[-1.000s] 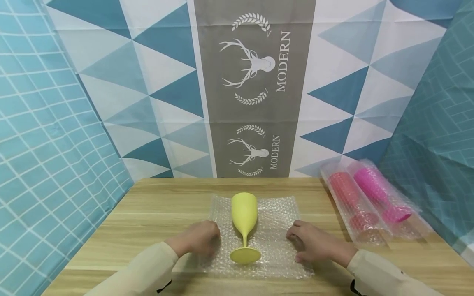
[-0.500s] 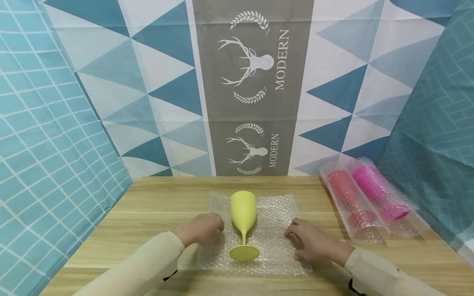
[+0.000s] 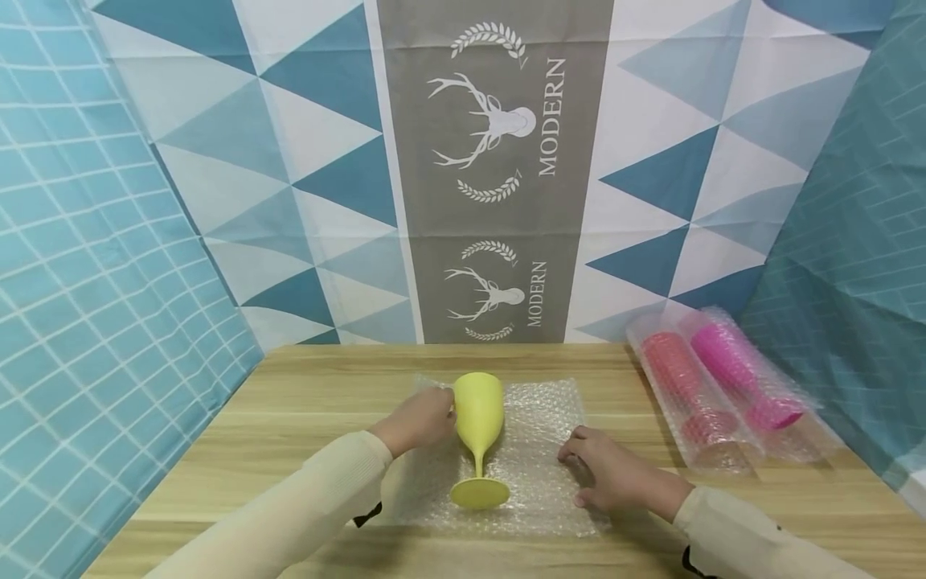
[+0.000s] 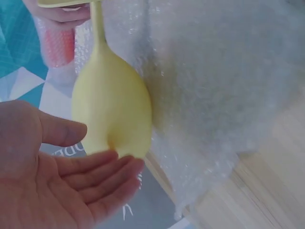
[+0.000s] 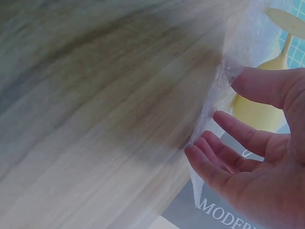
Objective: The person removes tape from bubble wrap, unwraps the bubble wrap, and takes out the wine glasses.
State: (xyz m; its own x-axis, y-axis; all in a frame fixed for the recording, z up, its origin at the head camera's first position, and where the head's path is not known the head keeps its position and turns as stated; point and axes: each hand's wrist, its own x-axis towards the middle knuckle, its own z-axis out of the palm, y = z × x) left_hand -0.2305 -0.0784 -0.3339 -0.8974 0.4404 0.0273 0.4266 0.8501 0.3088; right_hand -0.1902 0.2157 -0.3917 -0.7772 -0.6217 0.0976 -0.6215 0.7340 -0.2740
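Observation:
A yellow plastic goblet [image 3: 479, 414] lies on a sheet of bubble wrap [image 3: 538, 450], its bowl toward the wall and its round foot nearest me. My left hand [image 3: 423, 418] is beside the bowl. Its nearly straight fingers [image 4: 102, 183] reach the bowl near the rim in the left wrist view, with the thumb apart from them. At the sheet's right edge rests my right hand [image 3: 611, 474], fingers spread and loosely bent. The right wrist view has its fingertips [image 5: 193, 151] right at the edge of the wrap.
At the right of the wooden table [image 3: 304, 402], a red goblet [image 3: 676, 370] and a pink goblet [image 3: 731, 362] lie in bubble wrap sleeves. A patterned cloth wall [image 3: 499, 201] stands behind the table, with blue cloth on both sides.
My left hand has moved from the sheet's left edge forward and right to the bowl of the yellow goblet. The right hand stays at the right edge, and the goblet has hardly moved.

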